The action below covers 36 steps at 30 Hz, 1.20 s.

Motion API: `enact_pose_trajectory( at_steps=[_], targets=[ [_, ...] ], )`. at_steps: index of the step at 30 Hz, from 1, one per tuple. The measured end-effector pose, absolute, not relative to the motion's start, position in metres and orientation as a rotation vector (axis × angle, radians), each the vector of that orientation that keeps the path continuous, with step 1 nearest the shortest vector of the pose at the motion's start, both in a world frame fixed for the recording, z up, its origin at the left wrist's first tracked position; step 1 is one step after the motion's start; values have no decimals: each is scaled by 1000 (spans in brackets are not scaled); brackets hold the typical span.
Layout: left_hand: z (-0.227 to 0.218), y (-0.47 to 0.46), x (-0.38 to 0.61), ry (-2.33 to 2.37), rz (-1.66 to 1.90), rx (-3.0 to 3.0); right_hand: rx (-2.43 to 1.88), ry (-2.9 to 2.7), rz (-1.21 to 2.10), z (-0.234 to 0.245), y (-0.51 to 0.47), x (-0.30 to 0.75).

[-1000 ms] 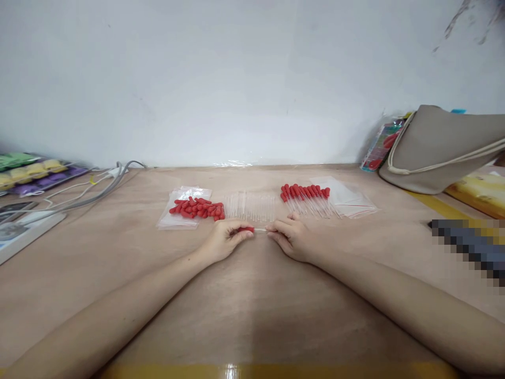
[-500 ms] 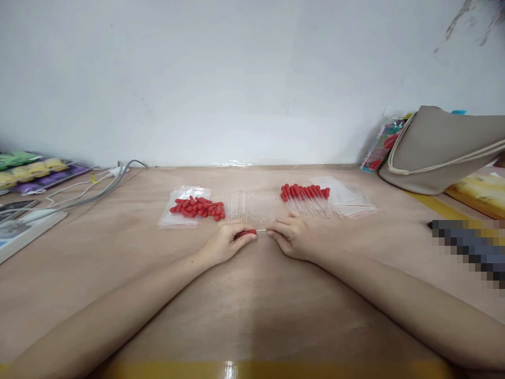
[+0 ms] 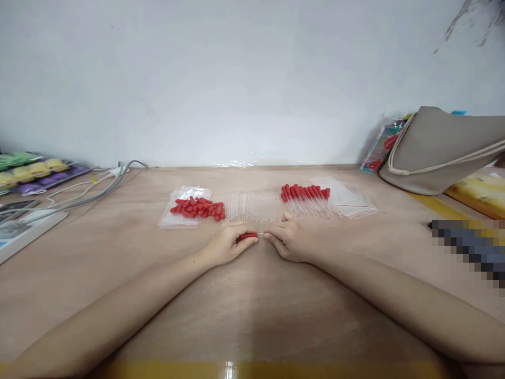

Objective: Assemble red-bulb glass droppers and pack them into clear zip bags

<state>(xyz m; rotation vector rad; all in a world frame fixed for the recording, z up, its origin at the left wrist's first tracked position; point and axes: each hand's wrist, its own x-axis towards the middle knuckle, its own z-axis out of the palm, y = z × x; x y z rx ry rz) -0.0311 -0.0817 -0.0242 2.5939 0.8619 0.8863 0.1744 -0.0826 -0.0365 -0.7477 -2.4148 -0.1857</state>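
Observation:
My left hand (image 3: 234,243) is closed on a red rubber bulb (image 3: 248,236). Opposite it, my right hand (image 3: 287,239) pinches a thin clear glass tube (image 3: 260,235), whose end meets the bulb's mouth; how deep it sits inside I cannot tell. Beyond my hands lies a row of loose clear tubes (image 3: 250,206). To their left is a heap of red bulbs (image 3: 199,208) on clear plastic bags (image 3: 173,217). On the right, several droppers with red bulbs (image 3: 305,193) on their tubes lie side by side.
White zip bags (image 3: 351,200) lie right of the droppers. A grey drawstring bag (image 3: 442,147) and a pixelated dark object (image 3: 469,250) are at the right. Cables (image 3: 106,192) and a tray of coloured items (image 3: 37,171) stand at the left, before a white wall (image 3: 252,79).
Both hands have shifted slightly nearer to me. My right hand has come a little closer to my left, and less of the tube shows between them.

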Motion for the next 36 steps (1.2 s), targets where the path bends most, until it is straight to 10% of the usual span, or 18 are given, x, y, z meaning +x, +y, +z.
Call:
enact_pose_trajectory(
  at_steps=[18, 36],
  targets=[
    [-26, -82, -30, 973, 974, 2621, -934, -2563, -303, -15, -81, 174],
    [-33, -77, -33, 1042, 956, 2791, -2089, -1993, -174, -14, -16, 178]
  ],
)
